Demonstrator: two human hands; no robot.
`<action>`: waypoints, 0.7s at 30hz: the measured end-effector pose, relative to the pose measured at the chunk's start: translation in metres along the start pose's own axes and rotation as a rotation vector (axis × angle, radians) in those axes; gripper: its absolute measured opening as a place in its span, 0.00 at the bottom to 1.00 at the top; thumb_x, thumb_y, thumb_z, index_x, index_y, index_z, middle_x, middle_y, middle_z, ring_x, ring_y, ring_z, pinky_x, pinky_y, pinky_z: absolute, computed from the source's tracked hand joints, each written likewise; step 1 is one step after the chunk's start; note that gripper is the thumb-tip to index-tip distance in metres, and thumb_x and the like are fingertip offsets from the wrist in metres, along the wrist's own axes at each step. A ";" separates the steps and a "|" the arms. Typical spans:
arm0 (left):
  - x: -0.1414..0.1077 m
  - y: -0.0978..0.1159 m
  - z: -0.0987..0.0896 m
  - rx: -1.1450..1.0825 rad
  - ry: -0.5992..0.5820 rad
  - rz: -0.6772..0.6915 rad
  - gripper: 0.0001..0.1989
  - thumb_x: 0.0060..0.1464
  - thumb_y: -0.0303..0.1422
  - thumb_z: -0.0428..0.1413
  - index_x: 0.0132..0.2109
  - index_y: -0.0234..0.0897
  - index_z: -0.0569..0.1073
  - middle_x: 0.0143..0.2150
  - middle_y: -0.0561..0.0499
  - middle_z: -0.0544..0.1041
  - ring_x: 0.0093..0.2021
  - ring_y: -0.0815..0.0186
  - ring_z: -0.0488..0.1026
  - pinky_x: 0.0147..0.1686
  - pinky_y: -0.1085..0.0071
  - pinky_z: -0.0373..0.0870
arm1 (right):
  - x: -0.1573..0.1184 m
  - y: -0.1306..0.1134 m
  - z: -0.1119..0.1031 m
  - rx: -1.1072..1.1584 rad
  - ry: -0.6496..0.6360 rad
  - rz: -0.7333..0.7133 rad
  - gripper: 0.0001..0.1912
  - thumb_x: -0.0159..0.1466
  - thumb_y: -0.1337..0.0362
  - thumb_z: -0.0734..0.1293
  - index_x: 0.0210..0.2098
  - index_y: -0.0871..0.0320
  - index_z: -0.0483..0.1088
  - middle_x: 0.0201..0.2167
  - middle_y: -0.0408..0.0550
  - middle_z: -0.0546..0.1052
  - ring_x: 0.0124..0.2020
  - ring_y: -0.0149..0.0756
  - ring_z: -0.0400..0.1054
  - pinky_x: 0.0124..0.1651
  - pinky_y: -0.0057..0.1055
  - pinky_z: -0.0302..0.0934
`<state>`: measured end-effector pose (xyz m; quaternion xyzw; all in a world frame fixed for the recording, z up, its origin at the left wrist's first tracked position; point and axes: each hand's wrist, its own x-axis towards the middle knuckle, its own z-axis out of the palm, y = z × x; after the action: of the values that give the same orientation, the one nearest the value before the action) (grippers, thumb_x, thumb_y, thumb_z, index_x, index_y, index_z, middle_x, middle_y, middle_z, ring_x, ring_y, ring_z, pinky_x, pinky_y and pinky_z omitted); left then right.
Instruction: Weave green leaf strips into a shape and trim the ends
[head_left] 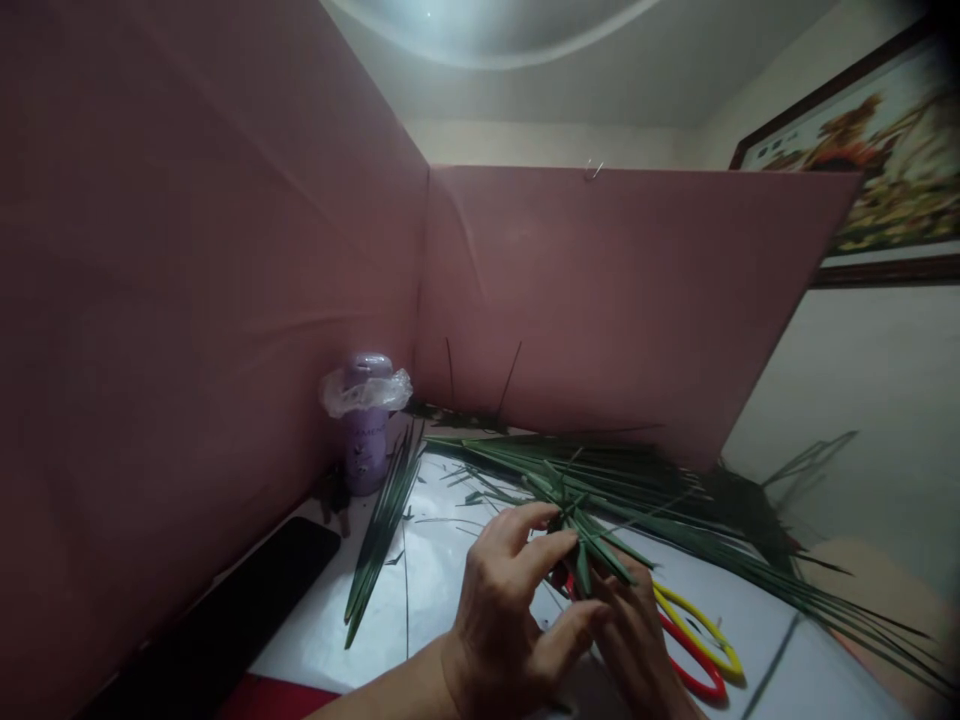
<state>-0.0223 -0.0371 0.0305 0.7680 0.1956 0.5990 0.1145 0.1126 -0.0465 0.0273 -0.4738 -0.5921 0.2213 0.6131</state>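
Note:
Both my hands are at a green piece of folded leaf strips point(583, 545), its narrow ends sticking out in several directions. My left hand point(501, 600) has its fingertips on the piece's left side, the thumb reaching across below. From the right and beneath, my right hand point(634, 630) grips the same piece; its fingers are partly hidden behind my left hand and the leaves. Just right of my right hand lie the red and yellow looped handles point(701, 640) of what look like scissors.
Long green leaf blades point(637, 480) spread across the back of the white table point(442, 580). A smaller leaf bundle point(386, 530) lies by a purple bottle point(367, 430) with clear plastic around it. A black slab point(247, 610) rests at left; pink panels point(585, 290) stand behind.

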 end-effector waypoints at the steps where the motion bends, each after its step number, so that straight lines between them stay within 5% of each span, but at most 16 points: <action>1: 0.001 0.001 -0.002 -0.063 0.020 -0.003 0.23 0.44 0.31 0.59 0.50 0.37 0.67 0.52 0.40 0.66 0.50 0.56 0.64 0.49 0.60 0.61 | 0.001 -0.001 0.000 0.032 -0.006 0.044 0.15 0.54 0.50 0.65 0.24 0.55 0.70 0.20 0.46 0.71 0.23 0.38 0.64 0.25 0.30 0.59; 6: 0.013 -0.001 -0.005 -0.227 0.201 -0.332 0.06 0.52 0.34 0.53 0.36 0.37 0.71 0.38 0.48 0.69 0.42 0.63 0.66 0.44 0.66 0.61 | 0.002 0.004 0.005 0.216 0.042 0.322 0.17 0.49 0.50 0.69 0.20 0.59 0.69 0.14 0.42 0.68 0.14 0.27 0.53 0.16 0.24 0.48; 9: 0.018 -0.012 -0.002 -0.336 0.272 -0.672 0.08 0.51 0.37 0.55 0.33 0.36 0.70 0.32 0.50 0.69 0.35 0.66 0.66 0.38 0.69 0.61 | 0.003 0.005 0.006 0.235 0.029 0.369 0.18 0.46 0.49 0.70 0.21 0.60 0.71 0.14 0.43 0.69 0.14 0.26 0.52 0.15 0.22 0.45; 12: 0.018 -0.021 0.003 -0.641 0.206 -0.903 0.15 0.47 0.40 0.58 0.38 0.34 0.70 0.37 0.47 0.72 0.38 0.64 0.67 0.38 0.69 0.60 | 0.004 0.002 0.006 0.227 -0.057 0.328 0.20 0.47 0.48 0.69 0.22 0.60 0.71 0.16 0.44 0.70 0.15 0.26 0.54 0.16 0.22 0.47; 16: 0.016 -0.024 0.005 -0.916 0.201 -1.017 0.20 0.44 0.39 0.60 0.43 0.35 0.68 0.40 0.46 0.72 0.38 0.63 0.68 0.36 0.69 0.59 | 0.004 0.008 0.007 0.234 -0.167 0.348 0.20 0.50 0.47 0.68 0.25 0.61 0.72 0.19 0.46 0.73 0.14 0.25 0.54 0.15 0.22 0.46; 21: 0.022 -0.023 0.002 -1.082 0.236 -1.006 0.16 0.43 0.36 0.60 0.38 0.33 0.69 0.36 0.47 0.73 0.33 0.65 0.69 0.33 0.70 0.61 | 0.004 0.021 0.010 0.182 -0.185 0.448 0.19 0.52 0.49 0.68 0.25 0.61 0.71 0.16 0.44 0.70 0.13 0.24 0.53 0.15 0.21 0.44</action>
<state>-0.0195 -0.0072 0.0399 0.3528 0.2121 0.5653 0.7148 0.1105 -0.0307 0.0106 -0.5135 -0.5036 0.4464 0.5324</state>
